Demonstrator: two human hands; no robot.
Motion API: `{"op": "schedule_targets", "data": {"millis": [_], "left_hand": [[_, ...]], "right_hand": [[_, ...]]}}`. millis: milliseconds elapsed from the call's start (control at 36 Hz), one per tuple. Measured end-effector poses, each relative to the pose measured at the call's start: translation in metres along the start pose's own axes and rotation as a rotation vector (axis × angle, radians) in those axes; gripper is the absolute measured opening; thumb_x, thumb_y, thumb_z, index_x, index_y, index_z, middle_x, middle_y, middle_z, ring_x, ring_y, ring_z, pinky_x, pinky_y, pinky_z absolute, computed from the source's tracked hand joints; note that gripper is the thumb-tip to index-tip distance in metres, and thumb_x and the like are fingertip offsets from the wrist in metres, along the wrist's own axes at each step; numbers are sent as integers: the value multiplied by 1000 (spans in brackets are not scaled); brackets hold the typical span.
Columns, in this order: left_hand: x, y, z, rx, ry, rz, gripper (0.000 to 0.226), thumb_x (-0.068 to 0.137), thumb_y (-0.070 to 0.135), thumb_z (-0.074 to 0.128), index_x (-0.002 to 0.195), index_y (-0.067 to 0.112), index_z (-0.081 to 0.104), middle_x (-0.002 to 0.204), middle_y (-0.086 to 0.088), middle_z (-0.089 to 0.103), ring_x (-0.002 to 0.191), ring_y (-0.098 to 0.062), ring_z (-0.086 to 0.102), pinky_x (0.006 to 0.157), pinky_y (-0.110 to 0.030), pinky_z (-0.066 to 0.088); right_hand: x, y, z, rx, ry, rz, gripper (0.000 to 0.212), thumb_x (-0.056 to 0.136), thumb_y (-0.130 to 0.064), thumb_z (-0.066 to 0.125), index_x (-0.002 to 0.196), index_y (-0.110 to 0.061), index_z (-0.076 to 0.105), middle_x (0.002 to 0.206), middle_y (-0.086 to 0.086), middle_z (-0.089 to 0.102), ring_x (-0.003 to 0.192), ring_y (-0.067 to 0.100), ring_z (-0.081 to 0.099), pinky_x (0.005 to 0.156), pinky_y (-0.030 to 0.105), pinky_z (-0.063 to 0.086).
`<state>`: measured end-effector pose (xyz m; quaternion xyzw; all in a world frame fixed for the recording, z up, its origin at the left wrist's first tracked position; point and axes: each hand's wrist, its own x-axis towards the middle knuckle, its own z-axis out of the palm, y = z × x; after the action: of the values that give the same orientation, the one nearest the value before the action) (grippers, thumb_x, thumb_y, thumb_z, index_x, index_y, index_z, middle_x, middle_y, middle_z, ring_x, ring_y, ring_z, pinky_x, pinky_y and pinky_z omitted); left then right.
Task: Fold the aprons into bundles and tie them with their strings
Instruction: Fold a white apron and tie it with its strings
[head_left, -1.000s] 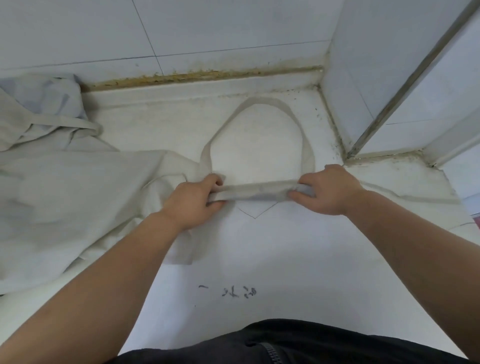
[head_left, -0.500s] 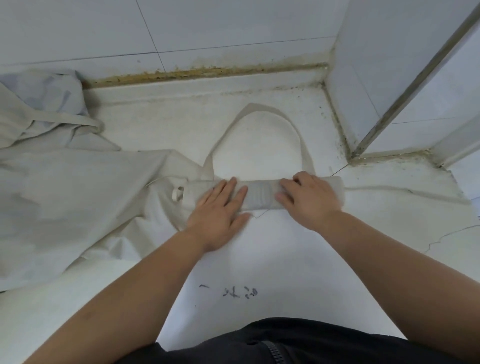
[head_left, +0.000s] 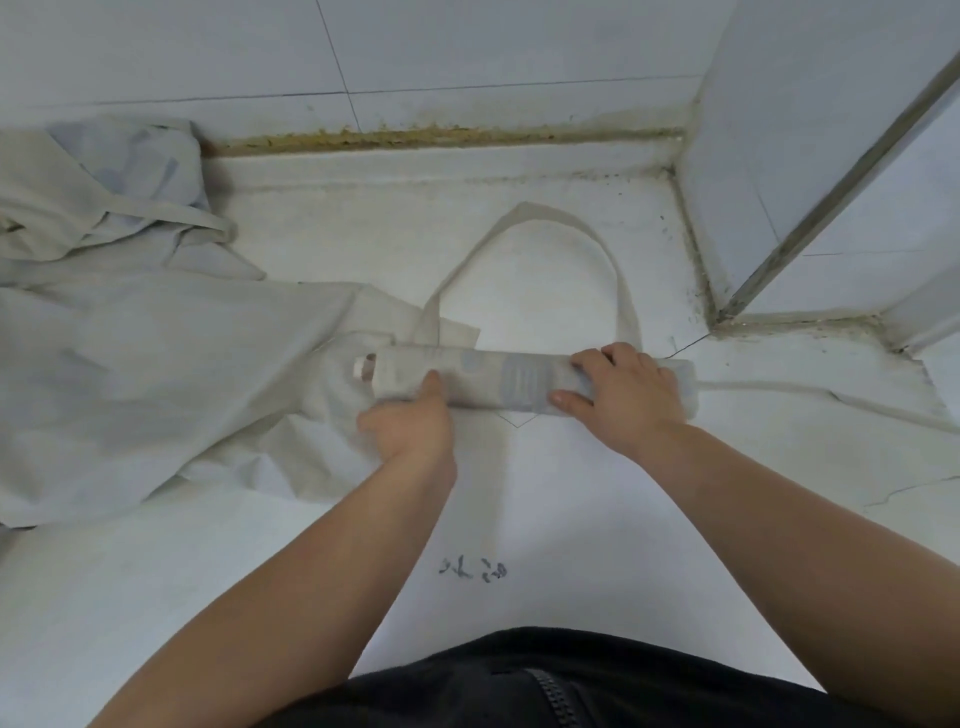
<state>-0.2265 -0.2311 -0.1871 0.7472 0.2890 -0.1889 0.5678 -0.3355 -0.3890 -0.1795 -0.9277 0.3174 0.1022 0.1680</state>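
Note:
A pale grey apron lies rolled into a long bundle on the white counter. Its neck loop spreads out behind it, and a waist string trails off to the right. My left hand grips the near edge of the roll's left half, thumb up on the cloth and fingers curled. My right hand grips the right half, fingers over the top and thumb on the near side. A small string loop sticks out of the roll's left end.
A heap of loose grey aprons covers the left of the counter and touches the roll's left end. The tiled wall runs along the back, and a tiled corner with a metal strip stands at the right. Black scribbles mark the counter in front of me.
My left hand has drawn back from lying flat on the roll to gripping its near edge. My right hand has shifted slightly right along the roll, and its fingers have curled around the roll.

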Motion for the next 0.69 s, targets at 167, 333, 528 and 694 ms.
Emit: {"op": "schedule_targets", "data": {"millis": [167, 333, 528, 694], "left_hand": [[4, 6, 22, 34, 23, 97, 68, 67, 31, 83, 122, 7, 50, 109, -2, 61, 97, -22, 61, 87, -29, 48], [15, -10, 13, 509, -57, 1014, 25, 77, 5, 65, 100, 2, 53, 94, -14, 58, 84, -29, 55, 66, -28, 34], [36, -16, 13, 931, -32, 1877, 33, 71, 3, 70, 101, 8, 60, 84, -10, 66, 67, -29, 61, 55, -31, 50], [41, -8, 10, 1062, -218, 1920, 33, 74, 2, 49, 100, -2, 69, 87, -14, 66, 68, -31, 62, 51, -33, 53]], "right_hand": [[3, 4, -2, 10, -2, -29, 56, 86, -62, 49, 132, -31, 45, 131, 1, 43, 124, 23, 40, 105, 36, 30], [4, 4, -2, 8, 15, -50, 56, 86, -62, 49, 132, -30, 45, 130, 1, 43, 123, 23, 41, 103, 35, 30], [4, 7, 0, 1, 23, -44, 54, 86, -62, 49, 131, -32, 45, 130, 0, 43, 122, 23, 40, 100, 35, 32], [-4, 8, -2, 178, 185, 140, 64, 84, -53, 58, 140, -28, 38, 147, 4, 29, 134, 25, 31, 108, 38, 22]]}}
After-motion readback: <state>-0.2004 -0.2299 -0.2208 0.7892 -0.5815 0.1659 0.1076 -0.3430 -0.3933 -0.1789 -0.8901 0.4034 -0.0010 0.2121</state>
